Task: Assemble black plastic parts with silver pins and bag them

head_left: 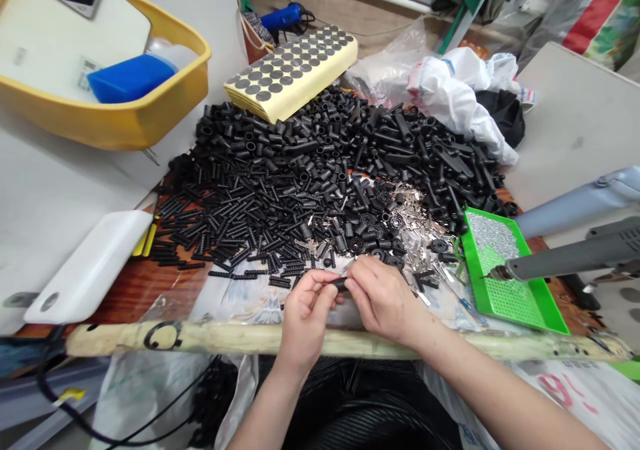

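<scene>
A tray (520, 303) lies right of a heap of apparently rubber sleeves (320, 170).

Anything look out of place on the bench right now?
Yes: loose shiny metal pieces are scattered into the edge of the pile of black tubular parts, near the green tray. They look spilled or mixed in rather than kept apart.

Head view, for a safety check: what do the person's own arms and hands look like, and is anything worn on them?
The left hand and right hand are bare, with no gloves. The left forearm and right forearm are uncovered, with no sleeve in view. No watch, band or cable shows on either arm.
</scene>
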{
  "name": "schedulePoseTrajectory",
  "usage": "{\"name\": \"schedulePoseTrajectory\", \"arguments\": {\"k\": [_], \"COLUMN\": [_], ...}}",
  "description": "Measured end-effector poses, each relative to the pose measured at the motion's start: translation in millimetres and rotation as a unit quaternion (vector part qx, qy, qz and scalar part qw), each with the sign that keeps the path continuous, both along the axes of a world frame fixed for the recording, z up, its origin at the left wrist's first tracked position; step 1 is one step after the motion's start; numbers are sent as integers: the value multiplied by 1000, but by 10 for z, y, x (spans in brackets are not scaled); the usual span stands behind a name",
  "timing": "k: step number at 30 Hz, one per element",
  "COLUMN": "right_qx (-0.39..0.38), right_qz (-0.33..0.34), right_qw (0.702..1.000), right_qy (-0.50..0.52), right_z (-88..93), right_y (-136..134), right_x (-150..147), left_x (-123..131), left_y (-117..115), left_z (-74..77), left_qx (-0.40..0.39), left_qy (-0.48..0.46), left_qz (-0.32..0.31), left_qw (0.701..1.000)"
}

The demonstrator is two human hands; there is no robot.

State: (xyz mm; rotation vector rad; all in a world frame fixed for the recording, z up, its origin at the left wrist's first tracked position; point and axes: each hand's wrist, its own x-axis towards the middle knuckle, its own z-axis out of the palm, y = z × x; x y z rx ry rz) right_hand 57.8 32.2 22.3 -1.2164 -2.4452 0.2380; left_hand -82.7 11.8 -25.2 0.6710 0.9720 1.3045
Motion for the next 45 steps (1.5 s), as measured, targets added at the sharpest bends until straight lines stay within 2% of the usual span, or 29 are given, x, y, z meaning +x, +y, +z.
{"name": "schedulePoseTrajectory", "arguments": {"k": [13,19,24,29,38,42,44,45], "right_qx": [-61,-62,-106,-59,14,27,53,70], "right_qz": [-10,-21,-31,-22,16,43,69,96], "right_qw": [998,997,990,986,989,987,979,969], "right_qy": [32,44,83,157,149,154,183,215], "right_z": [-45,-49,-10,11,-32,14,29,12], "right_y": [25,12,11,11,44,1,31,97], "right_x": [7,-5,54,94,62,63,36,0], "left_x": [-5,-1,-23,-32,-26,1,9,10], "left_y": [3,28,48,61,79,-5,-68,-70], "left_z": [-1,52,59,26,36,39,66,77], "left_qx": [-1,-15,-26,-35,-44,-58,-77,-83], "left_qy": [-18,-62,-99,-123,-147,-156,-204,-254], "left_qz": [-3,5,-5,-8,-23,3,6,-20], "left_qw": [1000,998,995,992,988,986,976,963]}}
